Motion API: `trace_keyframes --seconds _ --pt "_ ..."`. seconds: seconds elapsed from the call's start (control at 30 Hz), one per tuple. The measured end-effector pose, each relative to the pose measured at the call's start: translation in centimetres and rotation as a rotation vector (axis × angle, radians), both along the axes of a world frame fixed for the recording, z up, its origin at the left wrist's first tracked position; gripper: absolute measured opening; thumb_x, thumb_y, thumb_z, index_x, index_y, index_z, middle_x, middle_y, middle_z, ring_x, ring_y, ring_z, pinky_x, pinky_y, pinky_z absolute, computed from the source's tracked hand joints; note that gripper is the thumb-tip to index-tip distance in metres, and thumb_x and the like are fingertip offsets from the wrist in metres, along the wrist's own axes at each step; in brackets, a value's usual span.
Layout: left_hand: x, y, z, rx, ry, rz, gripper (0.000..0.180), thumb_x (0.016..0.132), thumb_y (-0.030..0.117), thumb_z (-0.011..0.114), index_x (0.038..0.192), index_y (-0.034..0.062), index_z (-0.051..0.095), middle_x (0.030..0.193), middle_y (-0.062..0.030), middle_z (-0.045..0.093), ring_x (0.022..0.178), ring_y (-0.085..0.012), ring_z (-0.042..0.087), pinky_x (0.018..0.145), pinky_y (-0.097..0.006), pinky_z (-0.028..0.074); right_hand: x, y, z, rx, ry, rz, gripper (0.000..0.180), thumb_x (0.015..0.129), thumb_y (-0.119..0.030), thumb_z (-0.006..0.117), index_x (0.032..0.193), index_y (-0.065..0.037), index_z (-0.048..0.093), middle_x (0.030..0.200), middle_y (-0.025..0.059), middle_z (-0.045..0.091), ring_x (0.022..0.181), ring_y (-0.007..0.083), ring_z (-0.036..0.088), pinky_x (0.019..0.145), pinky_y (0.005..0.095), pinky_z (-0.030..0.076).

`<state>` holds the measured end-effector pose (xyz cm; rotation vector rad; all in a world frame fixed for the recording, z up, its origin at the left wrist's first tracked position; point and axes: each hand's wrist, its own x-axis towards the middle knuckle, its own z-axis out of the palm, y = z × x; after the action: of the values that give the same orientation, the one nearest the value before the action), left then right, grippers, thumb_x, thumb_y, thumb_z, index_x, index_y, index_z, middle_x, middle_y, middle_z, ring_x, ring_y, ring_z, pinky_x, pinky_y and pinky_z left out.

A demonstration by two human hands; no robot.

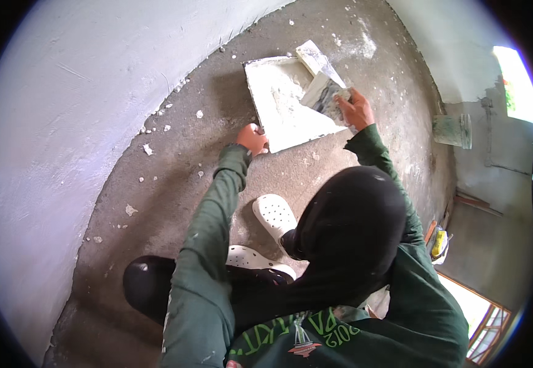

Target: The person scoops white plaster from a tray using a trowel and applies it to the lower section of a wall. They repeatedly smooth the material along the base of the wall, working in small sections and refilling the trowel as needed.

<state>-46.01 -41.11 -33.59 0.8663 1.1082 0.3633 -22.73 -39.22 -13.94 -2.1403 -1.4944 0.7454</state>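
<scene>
Bucket (452, 130): stood at floor's (174, 162) right edge
Tray (308, 140): held lumpy white paste (279, 92)
Slat (317, 59): crossed far-right corner
Left hand (253, 140): clamped near corner
Right hand (356, 110): gripped scraper (319, 93)

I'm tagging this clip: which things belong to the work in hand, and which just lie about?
Work in hand:
tray, held by left hand
white paste in it
flat blade in right hand
pale flat piece across tray corner, probably

Lying about, apparently:
bucket
yellow object at right
white crumbs

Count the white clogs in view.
2. The first clog is below the white-coated tray; the second clog sits lower in the picture. Dark trousers partly cover both.
</scene>
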Motion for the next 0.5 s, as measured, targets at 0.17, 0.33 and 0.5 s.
trace_keyframes --seconds 0.17,0.33,0.5 --pt "-3.4 -3.0 -0.6 -0.171 -0.169 0.077 0.024 0.085 0.006 0.063 0.099 -0.0053 0.048 0.090 -0.0134 0.058 0.079 -0.0213 0.062 0.063 -0.034 0.058 -2.3 0.2 -6.9 -0.051 -0.087 0.144 0.038 0.076 -0.027 0.067 0.093 0.005 0.057 0.074 0.0205 0.060 0.066 0.0297 0.058 0.063 0.0394 0.045" --pt "-5.4 -4.2 3.8 -0.029 0.028 -0.063 0.024 0.082 0.009 0.068 0.096 -0.0036 0.053 0.082 -0.0089 0.060 0.074 -0.0156 0.060 0.063 -0.028 0.053 -5.1 1.5 -9.0 -0.015 -0.110 0.246 0.037 0.075 -0.029 0.066 0.093 0.003 0.058 0.081 0.0251 0.061 0.078 0.0386 0.062 0.069 0.0428 0.047" --pt "-8.2 -7.0 0.8 -0.046 0.056 -0.032 0.039 0.080 0.021 0.073 0.105 -0.0028 0.056 0.086 -0.0118 0.064 0.082 -0.0155 0.061 0.073 -0.032 0.049 -8.6 2.5 -9.2 0.045 -0.213 0.390 0.032 0.075 -0.024 0.061 0.095 0.000 0.058 0.084 0.0225 0.062 0.078 0.0398 0.061 0.069 0.0456 0.048"
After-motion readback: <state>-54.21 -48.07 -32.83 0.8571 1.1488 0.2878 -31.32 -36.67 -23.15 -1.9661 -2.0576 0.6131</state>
